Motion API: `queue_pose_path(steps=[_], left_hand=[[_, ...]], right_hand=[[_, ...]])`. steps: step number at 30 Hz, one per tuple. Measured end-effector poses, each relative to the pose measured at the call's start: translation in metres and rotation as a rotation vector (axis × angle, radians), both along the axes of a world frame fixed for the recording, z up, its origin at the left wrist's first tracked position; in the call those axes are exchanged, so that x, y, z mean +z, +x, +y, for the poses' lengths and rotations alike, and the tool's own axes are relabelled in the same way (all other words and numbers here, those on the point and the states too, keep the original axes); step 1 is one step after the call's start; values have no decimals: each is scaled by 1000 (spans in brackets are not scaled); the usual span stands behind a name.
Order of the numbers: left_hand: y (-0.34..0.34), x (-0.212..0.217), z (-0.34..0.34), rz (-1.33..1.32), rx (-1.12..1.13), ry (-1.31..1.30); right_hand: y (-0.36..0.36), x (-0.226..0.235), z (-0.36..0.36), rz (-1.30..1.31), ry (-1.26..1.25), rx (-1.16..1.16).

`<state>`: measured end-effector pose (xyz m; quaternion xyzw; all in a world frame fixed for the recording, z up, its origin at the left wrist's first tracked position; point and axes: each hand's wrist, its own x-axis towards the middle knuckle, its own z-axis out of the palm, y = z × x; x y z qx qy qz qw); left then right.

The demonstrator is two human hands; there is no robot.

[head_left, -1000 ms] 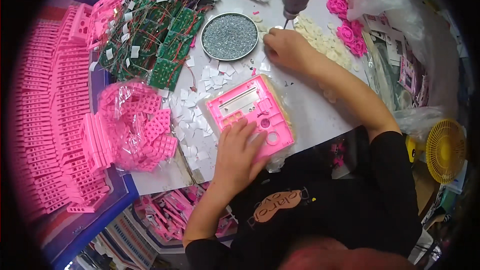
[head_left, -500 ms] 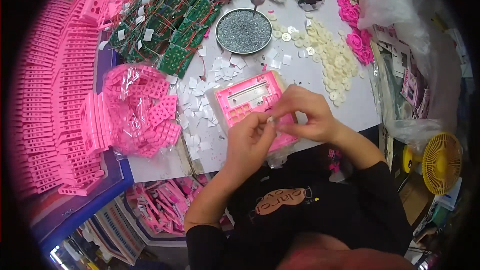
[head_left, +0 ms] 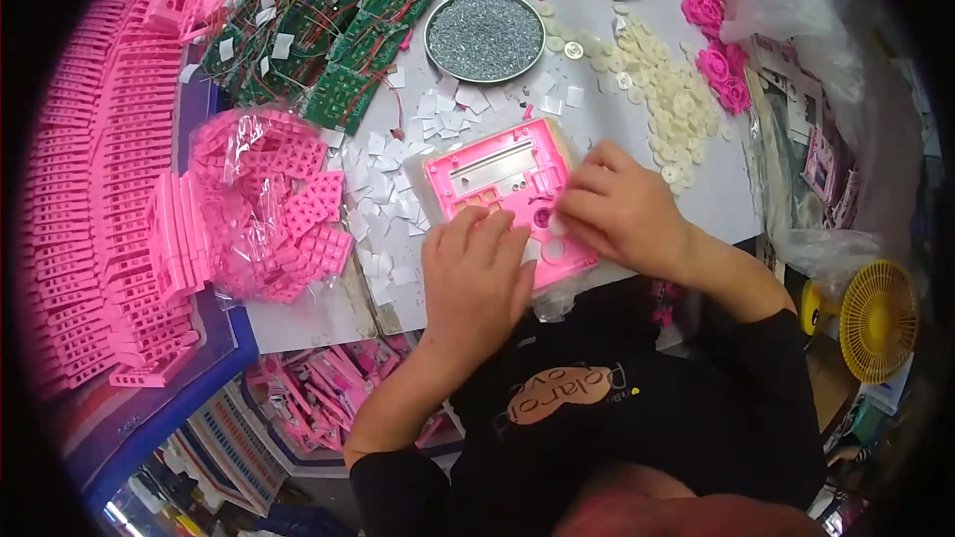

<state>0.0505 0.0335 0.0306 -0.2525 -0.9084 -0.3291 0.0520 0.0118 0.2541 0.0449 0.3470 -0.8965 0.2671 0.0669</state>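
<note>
A pink plastic casing lies inside-up on a pad wrapped in clear plastic. It has a long silver-white window strip, rectangular openings and round holes. My left hand rests over its lower left part, fingers spread and touching it. At the casing's right side is my right hand, fingertips bent together against a small whitish disc. Beside that disc a magenta ring shows in the casing. The right fingers partly cover the disc.
Beyond the casing stands a round tray of small screws. Cream discs are heaped to its right, white paper squares to the left. Further left are bagged pink keypads, green circuit boards and stacked pink casings.
My hands, together over the casing with a small whitish piece between them, have parted. The left has gone down flat onto the casing. The dark screwdriver above the screw tray has left view.
</note>
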Motion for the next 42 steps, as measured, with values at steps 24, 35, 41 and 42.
queue_pose_path(steps=[24, 35, 41, 42], left_hand=[[-196, -36, 23, 288, 167, -356], [-232, -41, 47, 160, 27, -487], [-144, -7, 15, -11, -165, 173], [-116, -7, 12, 39, -184, 88]], right_hand=[[-52, 24, 6, -77, -550, -350], [-161, 69, 4, -342, -1147, -21], [-162, 82, 10, -858, -905, 194], [-132, 65, 9, -785, -928, 188]])
